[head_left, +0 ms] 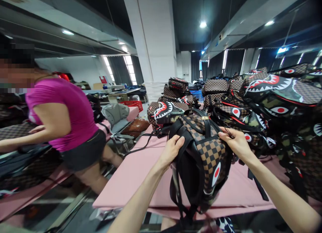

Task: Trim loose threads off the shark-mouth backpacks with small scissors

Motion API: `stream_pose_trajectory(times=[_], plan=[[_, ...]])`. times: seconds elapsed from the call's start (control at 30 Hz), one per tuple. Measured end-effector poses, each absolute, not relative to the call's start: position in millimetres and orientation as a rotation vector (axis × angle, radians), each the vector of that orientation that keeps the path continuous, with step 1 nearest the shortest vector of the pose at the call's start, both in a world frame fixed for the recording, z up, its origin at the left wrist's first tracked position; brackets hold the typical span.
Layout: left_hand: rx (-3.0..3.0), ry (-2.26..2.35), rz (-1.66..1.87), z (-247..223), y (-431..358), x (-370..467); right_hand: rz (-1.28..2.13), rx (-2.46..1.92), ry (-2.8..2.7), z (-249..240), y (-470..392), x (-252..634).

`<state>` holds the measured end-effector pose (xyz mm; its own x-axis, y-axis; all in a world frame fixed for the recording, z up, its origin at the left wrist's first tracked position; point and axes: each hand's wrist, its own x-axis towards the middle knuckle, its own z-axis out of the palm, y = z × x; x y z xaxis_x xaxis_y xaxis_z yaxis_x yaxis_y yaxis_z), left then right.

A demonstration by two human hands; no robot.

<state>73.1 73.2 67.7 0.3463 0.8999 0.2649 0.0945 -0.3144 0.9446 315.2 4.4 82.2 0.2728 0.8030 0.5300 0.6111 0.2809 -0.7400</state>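
From here I get a dim view, lit by glaring ceiling lamps (pixel 203 24) and bright window strips (pixel 130 70) between dark curtains (pixel 117 72). Bluish glare tints the upper right; the corner there blackens. My wide lens stretches the edges, the co-worker (pixel 64 109) looks smeared, and the checked backpack (pixel 205 135) darkens underneath.

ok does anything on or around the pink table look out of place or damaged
Only mildly: a loose black strap trails beside the shark-mouth bag to the left edge of the pink table, which looks untidy. No damage stands out on the visible side of the backpack held by the left hand and right hand.
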Motion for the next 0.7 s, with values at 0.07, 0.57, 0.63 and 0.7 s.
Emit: stream_pose_trajectory(times=[0.07, 0.57, 0.63, 0.7], plan=[[1.585, 0.799, 0.936, 65, 72, 67, 0.118, -1.455, -1.459, 81, 0, 315], [1.697, 0.544, 0.984, 60, -1, 141, 0.065, -1.321, -1.443, 127, 37, 332], [1.878, 0.608, 0.953, 64, -12, 137, -0.009, -1.320, -1.623, 127, 15, 319], [2.050, 0.626, 0.955, 66, -23, 119, -0.142, -1.334, -1.745, 119, -2, 311]])
